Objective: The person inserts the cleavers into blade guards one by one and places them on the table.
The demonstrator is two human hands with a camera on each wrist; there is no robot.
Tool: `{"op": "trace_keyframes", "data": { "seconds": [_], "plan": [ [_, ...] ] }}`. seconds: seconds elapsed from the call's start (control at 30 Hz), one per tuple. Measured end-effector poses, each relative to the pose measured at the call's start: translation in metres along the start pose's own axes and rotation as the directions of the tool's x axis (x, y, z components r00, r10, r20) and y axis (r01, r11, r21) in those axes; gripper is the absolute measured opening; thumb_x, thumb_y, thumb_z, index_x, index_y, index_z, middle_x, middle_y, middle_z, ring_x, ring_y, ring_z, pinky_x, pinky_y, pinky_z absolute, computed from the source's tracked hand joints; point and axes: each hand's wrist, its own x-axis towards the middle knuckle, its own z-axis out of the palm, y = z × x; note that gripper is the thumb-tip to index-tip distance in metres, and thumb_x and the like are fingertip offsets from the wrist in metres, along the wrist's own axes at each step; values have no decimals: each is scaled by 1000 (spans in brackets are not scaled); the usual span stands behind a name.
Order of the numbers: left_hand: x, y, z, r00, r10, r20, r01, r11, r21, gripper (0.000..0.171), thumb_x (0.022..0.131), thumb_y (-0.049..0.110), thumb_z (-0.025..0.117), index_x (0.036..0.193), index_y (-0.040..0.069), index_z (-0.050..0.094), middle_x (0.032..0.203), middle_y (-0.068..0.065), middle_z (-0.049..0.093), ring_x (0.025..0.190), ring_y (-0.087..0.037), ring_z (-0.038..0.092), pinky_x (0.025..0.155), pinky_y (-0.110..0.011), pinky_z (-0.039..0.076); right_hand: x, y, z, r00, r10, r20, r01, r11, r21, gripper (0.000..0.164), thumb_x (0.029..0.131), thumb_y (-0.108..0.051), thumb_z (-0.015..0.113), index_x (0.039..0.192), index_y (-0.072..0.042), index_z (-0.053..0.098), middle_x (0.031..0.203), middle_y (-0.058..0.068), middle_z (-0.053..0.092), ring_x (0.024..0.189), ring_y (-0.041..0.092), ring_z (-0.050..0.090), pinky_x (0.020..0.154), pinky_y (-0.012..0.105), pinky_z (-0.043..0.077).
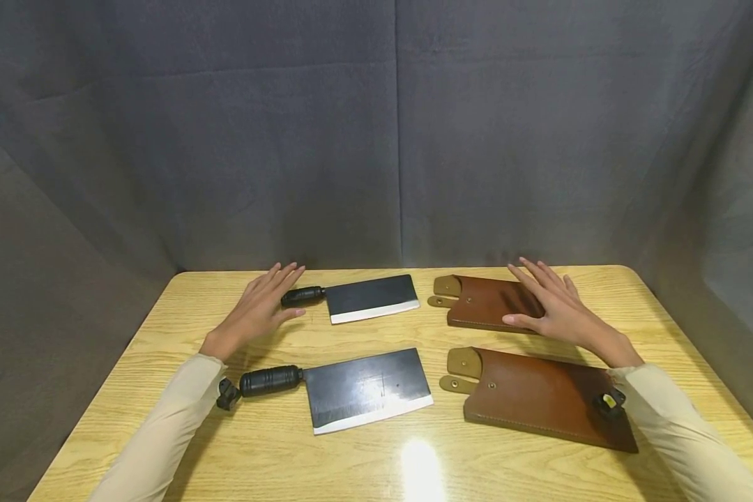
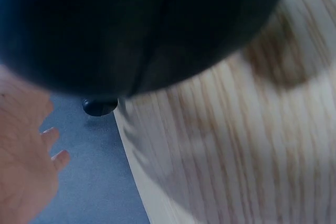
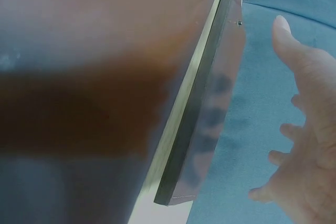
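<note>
In the head view my left hand (image 1: 260, 303) reaches over the left side of the table, fingers extended, beside the black handle of the far cleaver (image 1: 370, 296). Whether it touches that handle I cannot tell. A larger cleaver (image 1: 367, 387) lies nearer, blade to the right, its handle (image 1: 270, 381) by my left wrist. My right hand (image 1: 558, 307) is spread above the right part of the far brown leather sheath (image 1: 486, 303) and holds nothing. Below my right forearm lies the near leather sheath (image 1: 539, 394), partly covered by the sleeve. Both sheaths have tan flaps and snap straps on their left ends.
The wooden table (image 1: 226, 460) has rounded far corners. Grey cloth (image 1: 288, 139) hangs behind it and at both sides. A dark handle (image 2: 142, 30) fills the top of the left wrist view, blurred. Small black devices sit on both wrists.
</note>
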Motion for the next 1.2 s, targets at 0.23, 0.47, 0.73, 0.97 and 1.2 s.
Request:
{"op": "trace_keyframes", "data": {
  "seconds": [0.23, 0.47, 0.73, 0.97, 1.2],
  "plan": [
    [1, 2, -1, 1000, 4, 6, -5, 1000, 14, 84, 100, 31, 72, 166, 8, 26, 170, -22, 25, 159, -45, 14, 125, -64, 16, 3, -2, 2, 1000, -10, 5, 10, 1000, -13, 93, 92, -48, 79, 166, -19, 31, 173, 20, 19, 157, 55, 10, 115, 83, 4],
    [3, 5, -8, 1000, -5, 29, 5, 1000, 22, 84, 101, 35, 70, 166, 7, 25, 170, -22, 26, 158, -47, 18, 124, -64, 17, 5, 0, 5, 1000, -3, 22, 4, 1000, -18, 95, 92, -48, 79, 166, -18, 29, 172, 21, 20, 155, 57, 12, 114, 83, 4],
    [8, 10, -18, 1000, -20, 20, 20, 1000, -6, 82, 104, 39, 66, 167, 9, 23, 171, -20, 25, 159, -45, 18, 124, -65, 17, 7, 1, 8, 1000, -12, 28, 13, 999, -33, 92, 92, -49, 78, 166, -19, 31, 172, 20, 23, 155, 56, 13, 112, 85, 8],
    [13, 11, -23, 998, -42, 37, 43, 999, -26, 83, 106, 44, 61, 169, 13, 17, 173, -19, 21, 160, -44, 14, 125, -65, 15, 11, 0, 10, 1000, -4, 31, 5, 999, -52, 95, 92, -51, 78, 167, -19, 29, 172, 20, 22, 155, 57, 14, 111, 86, 6],
    [19, 10, -27, 999, -40, 36, 41, 999, -17, 84, 106, 46, 60, 169, 15, 15, 174, -17, 19, 160, -43, 14, 125, -64, 15, 14, 0, 10, 999, 23, 45, -21, 999, -47, 97, 92, -53, 77, 167, -17, 26, 172, 21, 19, 155, 58, 13, 111, 86, 4]
  ]
}}
